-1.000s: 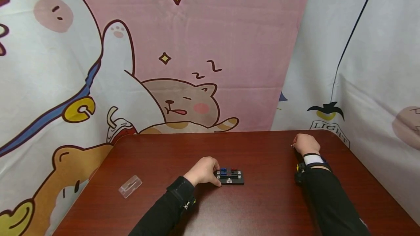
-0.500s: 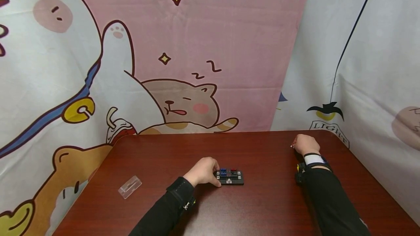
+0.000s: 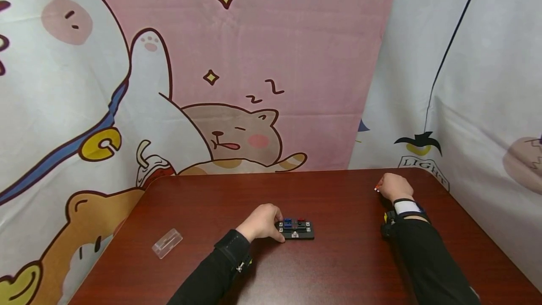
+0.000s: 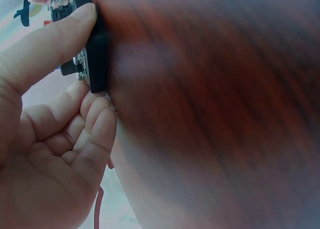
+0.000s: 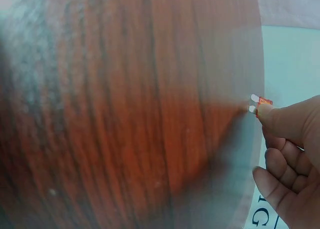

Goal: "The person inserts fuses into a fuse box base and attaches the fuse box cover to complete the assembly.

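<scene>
A black fuse block (image 3: 296, 236) with metal screw terminals lies on the table, a blue blade fuse (image 3: 288, 223) and a red one (image 3: 301, 220) on its top. My left hand (image 3: 262, 221) holds the block's left end, thumb (image 4: 75, 26) on the near edge and fingers at the far side. Far to the right, my right hand (image 3: 394, 186) pinches a small orange blade fuse (image 5: 264, 104) between thumb and fingertip. Its two metal prongs point away from the hand, in the air above the tabletop. The remaining right fingers are curled.
A clear plastic cover (image 3: 167, 243) lies on the left of the dark red wooden table (image 3: 338, 267). A cartoon-printed cloth (image 3: 296, 60) hangs behind the far edge and continues along the right side.
Both hands keep almost the same places, and the fuse block has not moved. The orange fuse shows more plainly at the right fingertips. The head view has shifted very slightly.
</scene>
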The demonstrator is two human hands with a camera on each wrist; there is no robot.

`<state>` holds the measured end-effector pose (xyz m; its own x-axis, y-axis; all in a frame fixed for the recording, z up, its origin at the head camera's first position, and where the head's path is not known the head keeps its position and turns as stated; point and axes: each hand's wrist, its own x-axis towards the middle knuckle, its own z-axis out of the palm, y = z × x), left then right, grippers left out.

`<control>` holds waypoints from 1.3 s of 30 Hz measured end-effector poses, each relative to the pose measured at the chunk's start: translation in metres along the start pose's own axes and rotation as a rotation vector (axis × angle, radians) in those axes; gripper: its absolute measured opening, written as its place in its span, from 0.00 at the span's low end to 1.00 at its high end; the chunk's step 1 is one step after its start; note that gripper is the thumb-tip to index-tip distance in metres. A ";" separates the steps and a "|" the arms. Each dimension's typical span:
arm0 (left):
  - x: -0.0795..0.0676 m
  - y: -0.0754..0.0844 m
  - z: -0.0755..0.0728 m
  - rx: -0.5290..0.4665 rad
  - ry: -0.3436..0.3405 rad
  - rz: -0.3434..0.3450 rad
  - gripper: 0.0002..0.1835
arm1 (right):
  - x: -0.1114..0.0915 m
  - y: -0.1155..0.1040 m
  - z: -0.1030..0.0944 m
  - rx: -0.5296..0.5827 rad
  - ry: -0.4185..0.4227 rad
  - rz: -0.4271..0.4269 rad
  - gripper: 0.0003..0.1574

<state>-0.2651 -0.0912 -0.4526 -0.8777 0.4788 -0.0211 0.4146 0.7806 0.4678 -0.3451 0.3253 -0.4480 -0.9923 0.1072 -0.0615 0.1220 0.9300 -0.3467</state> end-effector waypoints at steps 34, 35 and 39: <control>-0.001 0.002 -0.001 0.011 0.006 -0.001 0.24 | -0.017 -0.038 0.004 0.029 0.063 -0.206 0.05; -0.001 0.002 -0.001 0.011 0.006 -0.001 0.24 | -0.018 -0.039 0.005 0.029 0.065 -0.213 0.05; -0.002 0.002 -0.001 0.003 -0.001 -0.004 0.24 | -0.020 -0.046 0.009 0.022 0.071 -0.236 0.06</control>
<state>-0.2628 -0.0909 -0.4507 -0.8793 0.4757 -0.0238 0.4115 0.7838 0.4650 -0.3304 0.2771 -0.4393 -0.9922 -0.0872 0.0893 -0.1140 0.9244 -0.3639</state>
